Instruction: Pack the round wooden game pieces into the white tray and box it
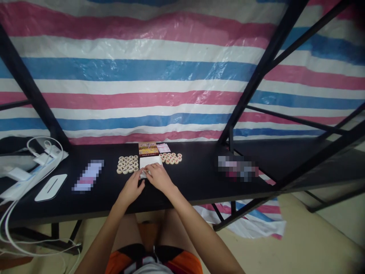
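Observation:
Both my hands meet over a folded white sheet (150, 162) lying on the black table (199, 179). My left hand (132, 188) pinches the sheet's near left corner. My right hand (159, 177) rests on its near edge with fingers curled onto it. To the left of the sheet lies a group of several round pale game pieces (127, 164). A second group of round pieces (170, 158) lies to its right. Behind the sheet stands a red and yellow box (148, 148) with a small pink card (163, 148) beside it.
A white power strip (50, 187) and white chargers with cables (42, 156) lie at the table's left end. A blurred flat object (88, 175) and another blurred object (238, 168) sit on the table. Black metal frame bars (256, 76) rise on both sides. A striped tarp (142, 76) hangs behind.

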{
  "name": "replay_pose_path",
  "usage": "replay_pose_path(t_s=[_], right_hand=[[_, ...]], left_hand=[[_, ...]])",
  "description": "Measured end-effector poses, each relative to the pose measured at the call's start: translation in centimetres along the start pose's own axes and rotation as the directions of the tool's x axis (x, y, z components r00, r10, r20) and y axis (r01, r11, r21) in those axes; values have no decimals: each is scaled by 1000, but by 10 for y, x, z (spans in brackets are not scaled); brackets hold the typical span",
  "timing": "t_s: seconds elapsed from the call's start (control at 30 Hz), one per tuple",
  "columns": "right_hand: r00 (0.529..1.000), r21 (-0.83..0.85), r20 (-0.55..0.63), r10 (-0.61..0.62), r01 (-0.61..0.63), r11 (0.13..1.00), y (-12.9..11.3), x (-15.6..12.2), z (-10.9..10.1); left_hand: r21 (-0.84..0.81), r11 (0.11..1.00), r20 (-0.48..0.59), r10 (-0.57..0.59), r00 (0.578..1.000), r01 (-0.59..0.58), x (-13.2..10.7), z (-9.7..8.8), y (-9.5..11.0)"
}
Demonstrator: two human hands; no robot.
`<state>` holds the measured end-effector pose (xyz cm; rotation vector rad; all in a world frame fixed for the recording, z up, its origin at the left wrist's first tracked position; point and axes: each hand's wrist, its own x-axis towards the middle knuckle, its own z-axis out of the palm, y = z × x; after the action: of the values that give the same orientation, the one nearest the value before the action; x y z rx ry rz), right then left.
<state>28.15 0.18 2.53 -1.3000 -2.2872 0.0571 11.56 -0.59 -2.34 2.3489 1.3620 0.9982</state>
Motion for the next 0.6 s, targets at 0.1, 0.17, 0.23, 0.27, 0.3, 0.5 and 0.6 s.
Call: replay_pose_path(t_s=[0.1, 0.17, 0.23, 0.27, 0.3, 0.5, 0.6], right_hand=[[997, -43, 77, 30, -27, 999, -5, 5, 10], [995, -60, 89, 45, -39, 997, -3, 3, 14], [994, -57, 94, 46, -40, 998, 1, 0, 16], [994, -47, 98, 41, -37, 998, 3, -1, 17], [994, -35, 100, 34, -31, 999, 5, -2, 17], [999, -30, 49, -18, 20, 999, 6, -4, 21], [997, -77, 16, -78, 79, 994, 6, -7, 22]], left_hand=[[-4, 1000, -2, 1, 1000, -1, 0, -2, 2], [2, 1000, 4, 10, 1000, -10, 0, -3, 3], [11, 1000, 9, 19, 1000, -19, 1, -4, 4], [15, 1000, 10, 23, 1000, -23, 1, -4, 4], [19, 999, 10, 26, 1000, -26, 1, -3, 4], [37, 999, 9, 29, 1000, -29, 1, -2, 3], [44, 999, 12, 30, 999, -30, 1, -3, 3]])
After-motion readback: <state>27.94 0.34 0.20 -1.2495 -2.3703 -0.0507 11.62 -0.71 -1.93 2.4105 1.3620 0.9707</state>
